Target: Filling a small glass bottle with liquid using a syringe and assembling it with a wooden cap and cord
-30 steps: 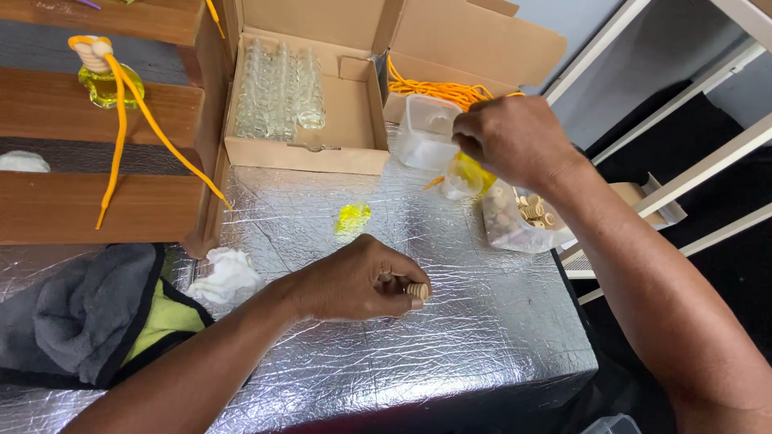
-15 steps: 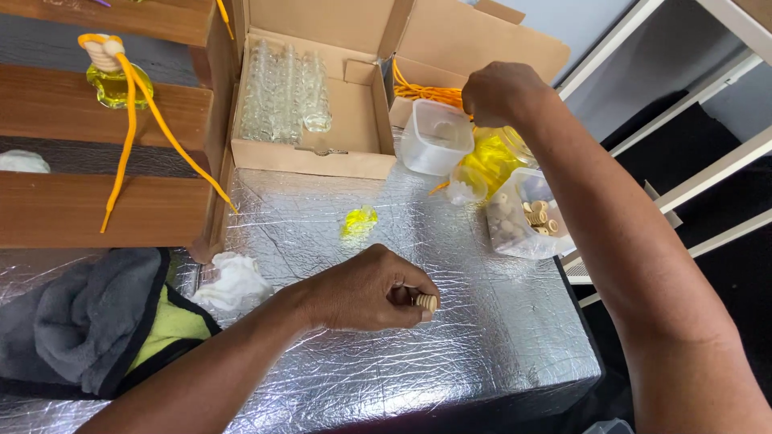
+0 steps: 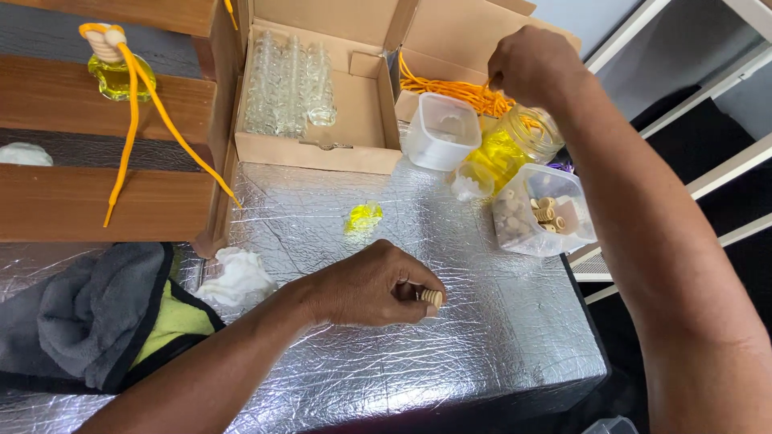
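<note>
Silver foil covers the table (image 3: 338, 378) I work over, with wooden shelves at its left edge. My left hand (image 3: 371, 283) rests on the foil, fingers pinched narrow around a small ribbed wooden cap (image 3: 432, 297). My right hand (image 3: 529, 66) is raised over the far cardboard box, fingertips closed on a strand of the orange cords (image 3: 450, 90) bundled inside. Beneath that arm sit a jar of yellow liquid (image 3: 515, 145), an empty square tub (image 3: 442, 130) and a tub of wooden caps (image 3: 543, 210). A small yellow bottle (image 3: 363, 217) lies mid-table, well apart from both hands.
</note>
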